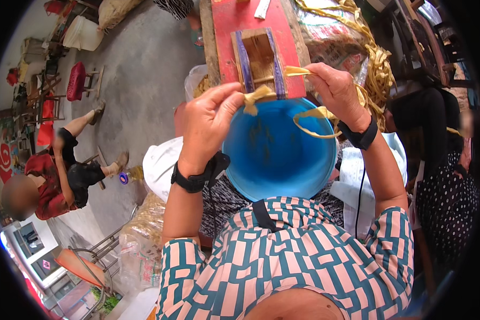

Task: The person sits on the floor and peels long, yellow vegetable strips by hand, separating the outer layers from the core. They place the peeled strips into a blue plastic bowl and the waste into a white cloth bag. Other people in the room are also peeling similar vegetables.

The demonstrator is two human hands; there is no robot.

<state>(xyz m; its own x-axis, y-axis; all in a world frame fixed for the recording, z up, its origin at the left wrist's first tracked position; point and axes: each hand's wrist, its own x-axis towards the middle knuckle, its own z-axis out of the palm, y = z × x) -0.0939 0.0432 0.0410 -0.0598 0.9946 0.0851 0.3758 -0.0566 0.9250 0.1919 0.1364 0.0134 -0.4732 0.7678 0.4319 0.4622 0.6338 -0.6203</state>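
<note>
My left hand [211,120] pinches a knotted yellow strip [257,99] between thumb and fingers, at the near left corner of a wooden block frame. My right hand [338,90] grips a flat yellow strip [298,71] at the frame's right side. The wooden frame [280,52], its sides wrapped in purple tape, stands on a red board [228,16]; a thin rod [263,80] crosses its near end. From my right hand a loop of yellow strip [318,134] hangs over a blue plastic tub [280,160], which has small bits on its bottom.
A heap of yellow strips [378,76] lies on plastic sacks [332,28] at the right. A seated person [56,176] is at the left, another in dotted clothing [444,200] at the right. A plastic bag [142,240], a jar [131,176] and a metal-framed chair [82,266] stand at lower left.
</note>
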